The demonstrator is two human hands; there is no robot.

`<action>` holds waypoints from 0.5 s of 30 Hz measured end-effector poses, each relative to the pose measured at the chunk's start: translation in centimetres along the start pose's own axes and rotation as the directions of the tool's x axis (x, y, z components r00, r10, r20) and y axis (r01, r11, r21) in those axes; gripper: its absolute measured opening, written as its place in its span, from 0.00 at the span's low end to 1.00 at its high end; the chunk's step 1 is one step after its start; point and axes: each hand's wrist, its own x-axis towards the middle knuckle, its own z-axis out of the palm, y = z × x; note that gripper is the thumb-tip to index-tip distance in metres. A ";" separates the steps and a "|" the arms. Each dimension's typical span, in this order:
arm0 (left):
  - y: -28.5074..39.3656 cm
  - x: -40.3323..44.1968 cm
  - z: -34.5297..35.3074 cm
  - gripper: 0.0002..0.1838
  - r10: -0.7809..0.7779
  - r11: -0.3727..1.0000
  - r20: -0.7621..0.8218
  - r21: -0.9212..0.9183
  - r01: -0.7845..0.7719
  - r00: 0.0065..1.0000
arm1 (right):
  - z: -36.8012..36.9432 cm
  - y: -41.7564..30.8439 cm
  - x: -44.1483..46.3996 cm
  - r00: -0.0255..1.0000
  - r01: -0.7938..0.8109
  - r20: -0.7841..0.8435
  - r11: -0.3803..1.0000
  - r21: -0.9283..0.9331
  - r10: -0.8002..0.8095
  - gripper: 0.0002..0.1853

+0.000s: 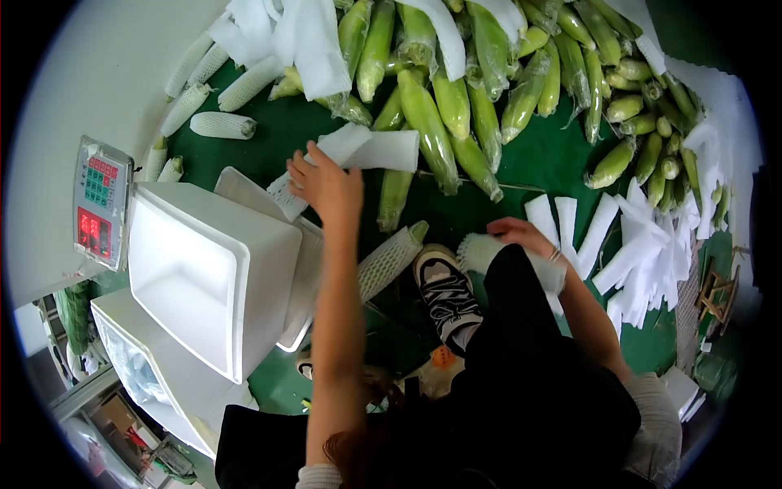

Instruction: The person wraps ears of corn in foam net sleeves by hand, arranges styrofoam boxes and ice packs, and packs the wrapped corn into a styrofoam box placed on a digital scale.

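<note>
My left hand (330,183) has its fingers spread beside white foam sleeves (387,150) that lie on the green surface. My right hand (525,236) is closed round a white foam net sleeve (482,253) near my knee; part of this sleeve is hidden by my dark clothing. Between the hands, a corn cob in a foam net (387,265) rests beside my shoe, its green tip showing. Beyond them lie many green corn cobs (428,130), several in clear film.
White foam boxes (269,244) stand at the left, next to a scale (102,204) with a red display. Netted cobs (222,125) lie at the upper left. A pile of foam sleeves (643,253) is at the right. My shoe (446,297) is in the middle.
</note>
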 end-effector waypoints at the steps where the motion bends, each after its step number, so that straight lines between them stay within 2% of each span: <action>1: -1.1 1.1 0.8 0.31 0.005 0.990 0.018 0.138 -0.007 1.000 | 1.0 -1.1 -0.7 0.993 -0.065 -0.104 0.997 -0.039 0.061 0.24; 2: -1.9 1.8 0.6 0.31 0.005 0.991 0.008 0.133 -0.006 1.000 | 2.3 -1.8 -1.2 0.971 -0.132 -0.209 0.989 -0.068 0.115 0.24; 3: -2.4 2.6 0.4 0.28 -0.037 0.992 0.256 0.122 0.005 0.966 | 3.5 -1.7 -0.8 0.971 -0.159 -0.195 0.981 -0.112 0.136 0.23; 4: -2.6 3.1 0.3 0.24 -0.070 0.993 0.490 0.118 0.014 0.869 | 5.0 -2.8 -0.3 0.970 -0.170 -0.203 0.969 -0.179 0.133 0.23; 5: -2.6 1.5 0.0 0.20 0.067 0.998 0.204 -0.012 -0.066 0.977 | 6.6 -4.5 0.8 0.942 -0.075 -0.334 0.948 -0.309 -0.034 0.23; 6: -1.9 0.0 -1.1 0.20 0.073 0.997 0.204 -0.012 -0.072 0.976 | 8.5 -6.7 2.0 0.877 -0.009 -0.433 0.895 -0.446 -0.207 0.24; 7: -0.7 -1.5 -3.1 0.21 0.147 0.985 0.100 -0.106 -0.137 0.984 | 10.2 -10.8 3.8 0.821 0.120 -0.522 0.964 -0.239 -0.231 0.24; 8: 0.3 -3.2 -5.0 0.22 0.208 0.960 -0.002 -0.193 -0.205 0.978 | 11.4 -14.9 5.8 0.760 0.256 -0.612 0.966 -0.028 -0.219 0.24; 10: 1.9 -6.1 -7.2 0.25 0.313 0.907 0.014 -0.301 -0.294 0.950 | 12.1 -19.0 8.7 0.825 0.235 -0.539 0.971 0.050 -0.171 0.26; 11: 2.9 -6.8 -8.7 0.27 0.350 0.876 0.028 -0.364 -0.317 0.936 | 11.3 -19.1 9.8 0.824 0.237 -0.539 0.970 0.048 -0.175 0.26; 12: 2.3 -7.0 -9.5 0.27 0.353 0.876 0.025 -0.361 -0.321 0.935 | 10.8 -18.4 11.0 0.808 0.302 -0.521 0.953 -0.035 -0.275 0.26; 13: 1.1 -6.9 -10.2 0.24 0.245 0.651 0.135 -0.756 -0.059 0.960 | 10.9 -17.8 11.7 0.785 0.362 -0.501 0.926 -0.108 -0.365 0.25; 14: 0.0 -6.5 -10.8 0.22 0.183 0.250 0.285 -0.939 0.236 0.941 | 10.6 -17.3 11.6 0.819 0.346 -0.539 0.917 0.196 -0.194 0.21; 15: -1.4 -5.7 -11.9 0.18 -0.010 0.073 0.440 -0.895 0.439 0.898 | 10.3 -17.6 10.9 0.893 0.341 -0.441 0.775 0.532 -0.090 0.18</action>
